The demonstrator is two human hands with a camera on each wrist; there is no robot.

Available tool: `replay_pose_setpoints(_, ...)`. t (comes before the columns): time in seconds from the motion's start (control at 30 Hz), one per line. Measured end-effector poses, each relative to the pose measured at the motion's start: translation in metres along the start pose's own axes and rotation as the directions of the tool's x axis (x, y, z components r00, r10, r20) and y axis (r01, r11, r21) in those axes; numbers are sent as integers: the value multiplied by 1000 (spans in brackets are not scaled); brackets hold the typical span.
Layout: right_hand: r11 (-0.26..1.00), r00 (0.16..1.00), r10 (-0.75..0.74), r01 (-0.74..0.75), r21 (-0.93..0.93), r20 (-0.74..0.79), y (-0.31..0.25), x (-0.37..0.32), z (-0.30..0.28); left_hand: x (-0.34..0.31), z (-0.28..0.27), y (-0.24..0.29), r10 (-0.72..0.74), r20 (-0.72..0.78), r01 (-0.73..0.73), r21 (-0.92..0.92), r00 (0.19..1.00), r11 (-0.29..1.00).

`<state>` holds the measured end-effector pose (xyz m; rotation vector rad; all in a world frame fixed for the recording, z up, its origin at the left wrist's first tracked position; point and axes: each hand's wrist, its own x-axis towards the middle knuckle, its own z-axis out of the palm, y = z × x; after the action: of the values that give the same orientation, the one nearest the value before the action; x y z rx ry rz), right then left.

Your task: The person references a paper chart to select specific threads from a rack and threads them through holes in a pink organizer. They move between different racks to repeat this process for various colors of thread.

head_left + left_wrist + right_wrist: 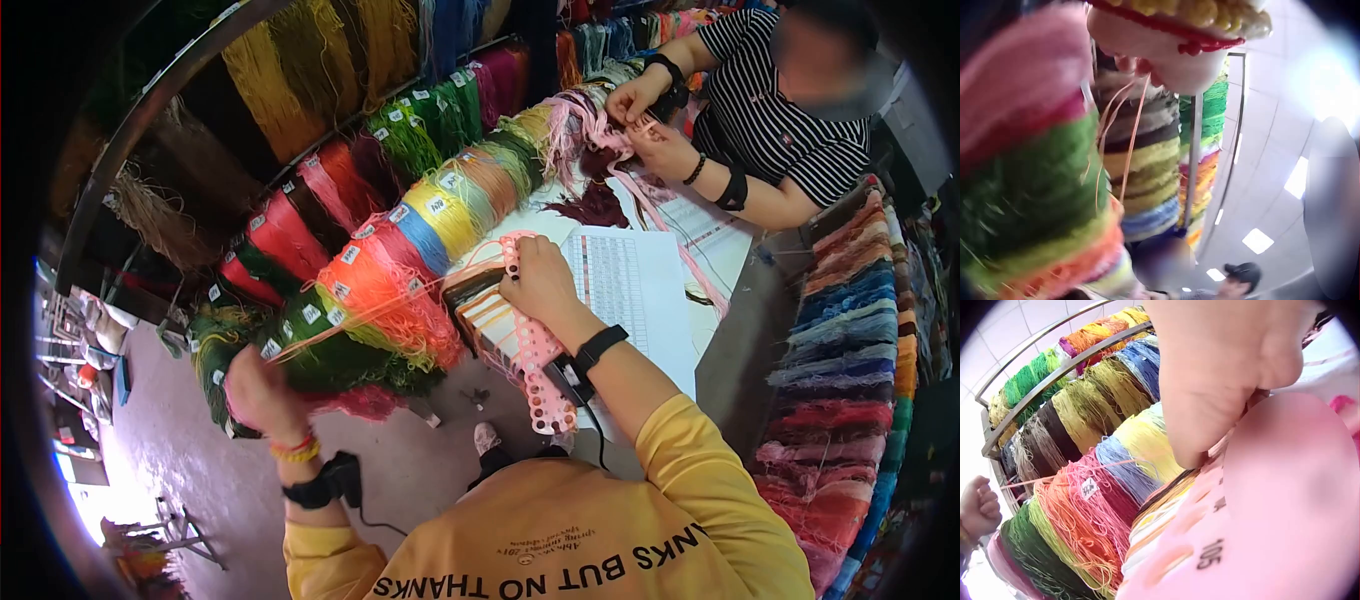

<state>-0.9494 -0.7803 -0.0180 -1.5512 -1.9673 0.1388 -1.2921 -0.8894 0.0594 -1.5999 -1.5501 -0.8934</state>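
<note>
My left hand (262,395), slightly blurred and held out to the left, grips salmon-pink thread (372,308) in curled fingers. In the right wrist view the same hand (980,509) looks fisted, with the thread (1044,480) stretched taut toward the card. Loose strands (1127,162) hang below its fingers in the left wrist view. My right hand (540,285) holds the pink floss card (537,352), which has a row of holes along its edge. Brown, orange and white threads (1159,522) lie along the card (1272,519), beside a printed 105.
Labelled thread hanks (405,235) hang on a rail right in front, with further racks behind. Printed sheets (635,300) lie on the white table (735,262). Across it, a person in a striped shirt (750,80) handles pink thread. More hanks (835,370) line the right side.
</note>
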Motion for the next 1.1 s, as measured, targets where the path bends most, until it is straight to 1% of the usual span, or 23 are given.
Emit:
replay_pose_setpoints(0.03,1000,1000,5,-5,-4,10,1,1,1,-19,-14,-21,-308,22,301,-281,951,911)
replay_pose_setpoints(0.07,1000,1000,12,-12,-6,21,3,1,2,-35,-26,-31,-567,128,542,-518,814,661)
replay_pose_setpoints(0.1,1000,1000,7,-7,-10,18,4,1,2,-41,-39,-18,-550,123,546,-413,826,729)
replay_pose_setpoints(0.17,1000,1000,3,-3,-17,17,7,0,4,-58,-63,26,-511,127,527,-183,850,830)
replay_pose_setpoints(0.2,1000,999,10,-9,-5,53,9,1,3,-74,-67,51,-513,402,624,-224,759,748)
replay_pose_setpoints(0.23,999,993,46,-46,3,105,9,3,2,-98,-62,70,-457,645,724,-226,612,651)
replay_pose_setpoints(0.27,996,984,81,-83,9,156,8,6,-1,-129,-45,80,-233,875,826,-268,424,496)
replay_pose_setpoints(0.3,992,972,118,-123,13,204,7,8,-5,-131,-39,118,-72,967,935,-214,244,283)
replay_pose_setpoints(0.33,983,953,125,-156,95,275,9,10,-12,-130,-34,146,80,983,965,-176,163,197)
replay_pose_setpoints(0.4,941,911,126,-236,243,394,15,14,-32,-119,-25,187,231,972,999,-39,40,-11)
replay_pose_setpoints(0.47,872,925,78,-244,425,372,27,10,-56,-122,-11,203,292,951,993,-115,105,16)
replay_pose_setpoints(0.5,827,933,59,-245,507,355,27,5,-77,-120,-7,208,328,935,988,-152,135,26)
replay_pose_setpoints(0.53,749,925,90,-307,587,369,30,-9,-103,-116,-5,210,326,937,984,-161,127,80)
replay_pose_setpoints(0.6,554,917,138,-385,738,374,26,-48,-164,-115,-2,210,330,929,976,-203,167,78)
replay_pose_setpoints(0.67,454,889,266,-456,766,372,41,-98,-207,-121,0,205,305,934,977,-209,186,45)
replay_pose_setpoints(0.7,431,871,335,-481,763,360,52,-126,-224,-121,-1,202,291,936,978,-209,196,17)
replay_pose_setpoints(0.77,401,828,462,-515,758,318,77,-188,-258,-124,-3,190,179,963,975,-214,200,63)
replay_pose_setpoints(0.83,414,724,664,-565,714,187,85,-251,-294,-141,10,175,-23,952,950,-304,307,74)
replay_pose_setpoints(0.87,392,671,732,-558,732,119,93,-285,-311,-167,35,159,-188,908,922,-345,376,177)
replay_pose_setpoints(0.9,346,618,780,-560,752,101,101,-318,-331,-154,21,161,-341,922,982,-168,185,82)
replay_pose_setpoints(0.97,290,524,851,-512,809,26,110,-381,-370,-167,29,152,-504,863,997,-69,47,-24)
replay_pose_setpoints(1.07,299,422,898,-383,874,-122,119,-460,-420,-223,58,141,-605,796,999,-4,28,41)
replay_pose_setpoints(1.1,296,390,907,-328,897,-156,124,-483,-436,-256,75,138,-654,745,990,-67,131,123)
